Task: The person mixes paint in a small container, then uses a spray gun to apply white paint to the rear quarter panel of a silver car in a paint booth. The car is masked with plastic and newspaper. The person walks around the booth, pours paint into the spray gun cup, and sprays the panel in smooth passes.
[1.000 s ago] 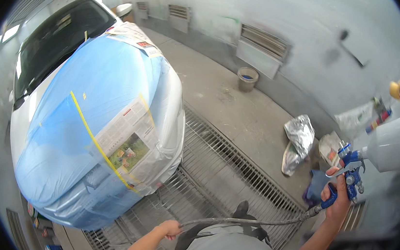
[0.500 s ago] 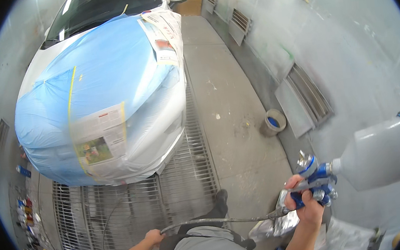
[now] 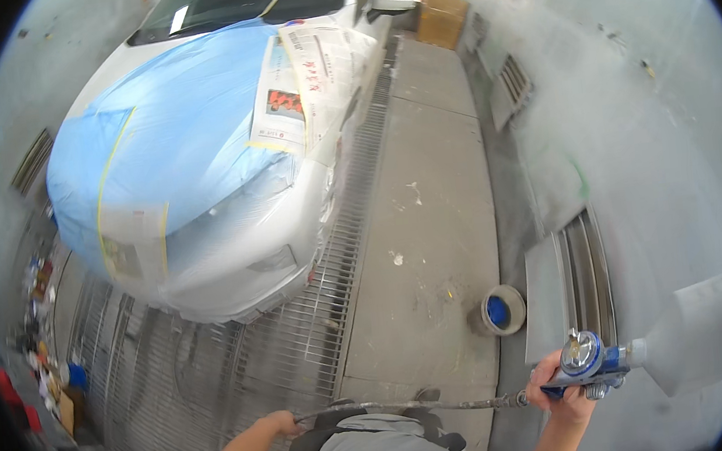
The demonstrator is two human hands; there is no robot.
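My right hand [image 3: 563, 393] is wrapped round the grip of a blue and silver spray gun [image 3: 582, 354]. A large translucent white paint cup [image 3: 702, 332] sticks out from the gun to the right. From the gun's handle an air hose [image 3: 424, 406] runs left across my body. My left hand [image 3: 281, 423] is closed round that hose at waist height. Ahead of me stands a white car [image 3: 243, 277], its hood covered by blue plastic sheeting [image 3: 186, 147]. Sheets of newspaper [image 3: 323, 75] are taped along the hood's right side. The gun is well apart from the car.
Metal floor grating [image 3: 303, 346] runs under and beside the car. A bucket [image 3: 500, 309] with blue inside stands by the right wall, near a louvred vent [image 3: 585, 277]. A cardboard box [image 3: 442, 19] sits at the back. Cans and bottles [image 3: 37, 286] line the left side.
My view has shifted, showing more of the car's right side. The spray gun in my right hand has dropped lower and turned. My left hand keeps its hold on the hose.
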